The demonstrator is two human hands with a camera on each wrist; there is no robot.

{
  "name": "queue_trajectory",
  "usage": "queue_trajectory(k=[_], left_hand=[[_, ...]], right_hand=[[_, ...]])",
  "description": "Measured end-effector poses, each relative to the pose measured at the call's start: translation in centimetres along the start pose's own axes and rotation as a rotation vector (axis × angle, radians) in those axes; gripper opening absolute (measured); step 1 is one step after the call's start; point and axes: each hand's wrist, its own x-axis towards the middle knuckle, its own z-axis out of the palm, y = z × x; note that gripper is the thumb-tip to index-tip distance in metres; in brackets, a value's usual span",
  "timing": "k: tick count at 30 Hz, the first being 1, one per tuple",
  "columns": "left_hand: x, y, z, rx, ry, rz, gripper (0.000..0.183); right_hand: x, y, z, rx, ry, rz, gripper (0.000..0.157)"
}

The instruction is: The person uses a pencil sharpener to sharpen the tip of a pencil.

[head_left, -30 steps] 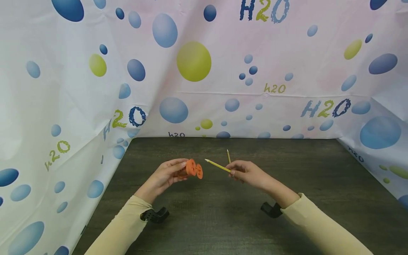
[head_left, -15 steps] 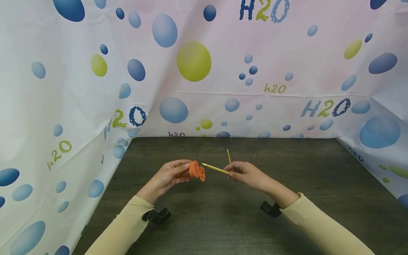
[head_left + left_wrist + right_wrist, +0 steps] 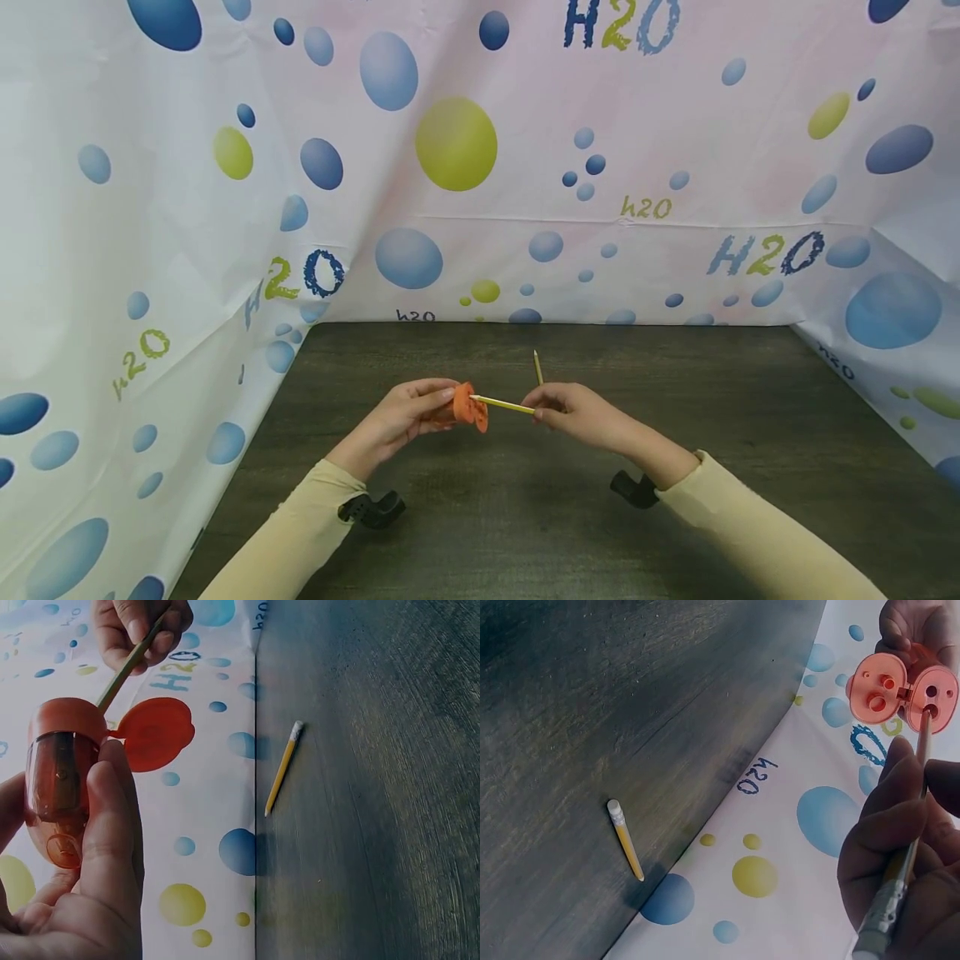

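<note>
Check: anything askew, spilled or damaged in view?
Nothing looks spilled or damaged: the orange sharpener has its lid open but attached, the held pencil points at it, and the second pencil lies on the table. Only the backdrop looks untidy, being creased.

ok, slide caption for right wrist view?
Right hand holds a pencil to an open sharpener; another pencil lies on the table.

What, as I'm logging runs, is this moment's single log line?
left hand: holds sharpener, lid open; right hand: holds pencil, tip at hole; second pencil: on table
</note>
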Motion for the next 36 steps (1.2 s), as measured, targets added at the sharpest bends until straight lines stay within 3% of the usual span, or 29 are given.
queue_trajectory(k=[6, 9, 12, 18, 21, 24, 30, 36], left_hand=[[0.2, 0.0, 0.3, 0.033, -0.006, -0.01, 0.054], [0.3, 0.0, 0.4, 0.034, -0.001, -0.019, 0.053], [0.3, 0.0, 0.6, 0.04, 0.003, -0.027, 0.052], [0.5, -0.2, 1.0, 0.031, -0.006, -0.033, 0.052], [0.6, -0.3, 1.1, 0.02, 0.004, -0.033, 0.051], [0.9, -0.5, 1.1, 0.019, 0.025, -0.031, 0.048], [1.2, -0.9, 1.1, 0.035, 0.066, -0.024, 0.047], [1.3, -1.1, 1.1, 0.093, 0.096, -0.005, 0.047]], right_hand=[[0.0, -0.4, -0.1, -0.065, 0.022, -0.008, 0.023], [0.1, -0.6, 0.2, -0.165, 0.078, -0.059, 0.021], [0.2, -0.6, 0.7, -0.345, 0.177, -0.172, 0.017], [0.7, 0.1, 2.0, -0.71, 0.46, -0.474, 0.016], [1.1, 0.5, 2.4, -0.794, 0.579, -0.593, 0.021], [1.5, 0.9, 2.6, -0.832, 0.642, -0.66, 0.025], [1.9, 0.9, 2.9, -0.854, 0.639, -0.658, 0.027], [2.0, 0.4, 2.9, -0.846, 0.54, -0.534, 0.02]])
